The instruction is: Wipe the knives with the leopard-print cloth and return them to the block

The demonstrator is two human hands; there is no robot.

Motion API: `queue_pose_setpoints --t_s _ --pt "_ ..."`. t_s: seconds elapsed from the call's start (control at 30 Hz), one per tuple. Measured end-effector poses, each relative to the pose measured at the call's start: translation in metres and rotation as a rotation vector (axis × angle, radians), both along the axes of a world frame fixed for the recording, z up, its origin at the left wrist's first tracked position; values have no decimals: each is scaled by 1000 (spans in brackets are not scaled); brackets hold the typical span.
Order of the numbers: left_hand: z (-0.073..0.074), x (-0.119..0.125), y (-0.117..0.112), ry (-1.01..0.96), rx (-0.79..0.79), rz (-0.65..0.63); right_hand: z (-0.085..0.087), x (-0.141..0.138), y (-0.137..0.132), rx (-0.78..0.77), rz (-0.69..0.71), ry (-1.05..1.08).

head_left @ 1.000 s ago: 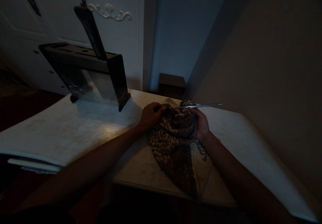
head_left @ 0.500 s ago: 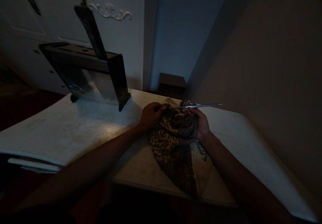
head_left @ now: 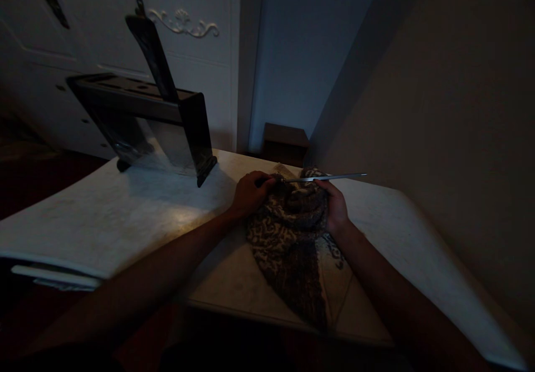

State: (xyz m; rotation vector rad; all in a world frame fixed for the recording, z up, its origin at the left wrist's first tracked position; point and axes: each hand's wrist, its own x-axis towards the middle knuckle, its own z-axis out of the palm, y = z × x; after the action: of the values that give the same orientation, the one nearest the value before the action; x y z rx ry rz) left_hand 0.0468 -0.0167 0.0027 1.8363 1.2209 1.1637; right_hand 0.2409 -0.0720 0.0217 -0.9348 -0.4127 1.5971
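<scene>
Knife [head_left: 343, 177] tip slid slightly left since the earlier frame; both hands and patterned cloth [head_left: 301, 255] about where they were. Left hand [head_left: 253, 191] closed on the knife's left end, exact finger contact too dark to tell. Right hand [head_left: 337, 210] clamped on the right side of the cloth, thumb up by the blade. Knife lies crosswise over the bunched cloth, tip pointing right. Cloth right of the table's [head_left: 96, 204] middle, reaching down to its near edge. Dark stand [head_left: 194, 132] near the far edge, left of cloth
</scene>
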Motion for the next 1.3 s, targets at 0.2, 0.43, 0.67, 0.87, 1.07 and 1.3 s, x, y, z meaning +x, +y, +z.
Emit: queue_pose_setpoints --t_s 0.2,0.43,0.67,0.87,1.07,1.3 --pt "0 -3 4 28 49 27 1 3 1 7 -58 4" --pt "1 -9 10 49 117 80 -1 7 3 47 -56 66" --pt "-2 -12 14 96 176 99 -5 13 6 91 -76 50" --pt "-3 -11 18 145 198 41 -2 16 7 167 -221 20" --pt "2 -10 14 192 153 19 9 24 7 180 -377 25" --pt "3 -11 12 196 70 105 11 40 9 210 -498 101"
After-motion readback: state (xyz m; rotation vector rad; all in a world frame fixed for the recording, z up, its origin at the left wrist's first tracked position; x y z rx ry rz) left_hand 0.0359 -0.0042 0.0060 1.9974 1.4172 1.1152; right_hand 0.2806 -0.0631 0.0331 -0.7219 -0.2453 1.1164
